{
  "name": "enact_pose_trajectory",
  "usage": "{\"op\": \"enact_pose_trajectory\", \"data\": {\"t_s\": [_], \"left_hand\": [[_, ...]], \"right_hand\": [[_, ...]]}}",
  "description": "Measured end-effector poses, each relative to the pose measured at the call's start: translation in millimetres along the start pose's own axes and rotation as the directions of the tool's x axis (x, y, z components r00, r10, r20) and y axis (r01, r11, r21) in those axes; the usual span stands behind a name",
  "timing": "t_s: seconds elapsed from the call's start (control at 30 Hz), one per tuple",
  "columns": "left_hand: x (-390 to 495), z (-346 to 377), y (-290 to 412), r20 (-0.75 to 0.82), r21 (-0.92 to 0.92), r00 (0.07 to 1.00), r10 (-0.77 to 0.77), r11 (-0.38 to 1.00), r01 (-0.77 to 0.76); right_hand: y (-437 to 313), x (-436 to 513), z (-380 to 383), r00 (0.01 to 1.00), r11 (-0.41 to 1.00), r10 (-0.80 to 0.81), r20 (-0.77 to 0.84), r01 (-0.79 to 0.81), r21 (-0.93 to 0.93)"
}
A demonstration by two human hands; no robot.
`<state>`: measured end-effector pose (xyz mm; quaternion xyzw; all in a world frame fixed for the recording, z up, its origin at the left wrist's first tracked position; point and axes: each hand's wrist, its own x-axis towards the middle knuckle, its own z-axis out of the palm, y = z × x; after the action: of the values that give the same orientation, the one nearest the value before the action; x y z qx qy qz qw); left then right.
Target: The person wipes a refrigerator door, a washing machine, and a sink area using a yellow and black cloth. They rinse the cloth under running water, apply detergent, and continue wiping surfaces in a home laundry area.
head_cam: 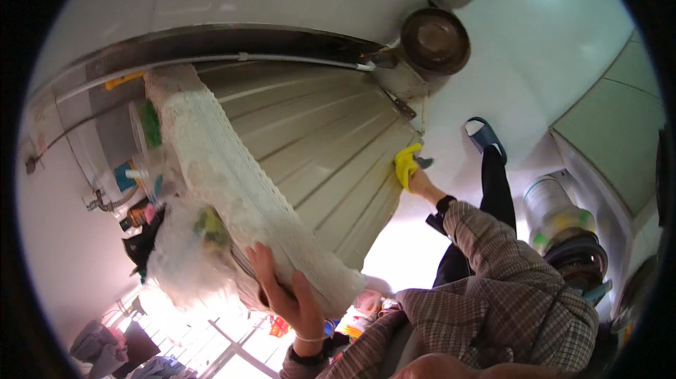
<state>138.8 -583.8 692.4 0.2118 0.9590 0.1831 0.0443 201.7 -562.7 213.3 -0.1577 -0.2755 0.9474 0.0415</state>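
Observation:
My left hand [293,294] rests with fingers spread on a white lace cover [237,178], which lies along the top of a tall piece with a ridged beige panel [317,152]. It grips nothing. Out at the panel's far right edge, my right hand [420,181] holds a yellow cloth [406,165] against the surface. A small dark part shows just beyond that cloth. Next to the cover, by my left hand, lies a clear plastic bag [185,257] with something green and yellow inside.
Brown pans [435,41] are beyond the panel, near a brown-handled tool [405,108]. A pale pole [296,58] runs along the panel's far side. A tap [97,202] is on the left wall. My slippered foot [486,136] stands at right, near a white cylindrical container [549,207].

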Motion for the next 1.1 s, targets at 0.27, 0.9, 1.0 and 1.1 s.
{"op": "enact_pose_trajectory", "data": {"t_s": [0.27, 0.9, 1.0, 1.1], "left_hand": [[-57.8, -0.2, -10.2, -0.094, 0.328, 0.897, 0.433, 0.864, -0.383], [-82.0, 242.7, -85.4, 0.285, 0.114, 0.877, 0.387, 0.895, -0.432], [-76.6, 242.2, -82.2, 0.252, 0.092, 0.885, 0.391, 0.901, -0.425], [-76.3, 244.2, -86.2, 0.226, 0.088, 0.891, 0.393, 0.903, -0.42]], "right_hand": [[-158.7, -55.0, 233.4, 0.754, 0.684, -0.471, 0.459, 0.64, -0.35], [13.4, 49.5, -46.5, 0.985, 0.886, 0.07, -0.158, -0.134, -0.443], [-61.1, 55.6, 68.9, 0.788, 0.725, -0.427, 0.443, 0.591, -0.353], [-109.8, 72.7, 134.2, 0.652, 0.64, -0.355, 0.67, 0.692, -0.335]]}}
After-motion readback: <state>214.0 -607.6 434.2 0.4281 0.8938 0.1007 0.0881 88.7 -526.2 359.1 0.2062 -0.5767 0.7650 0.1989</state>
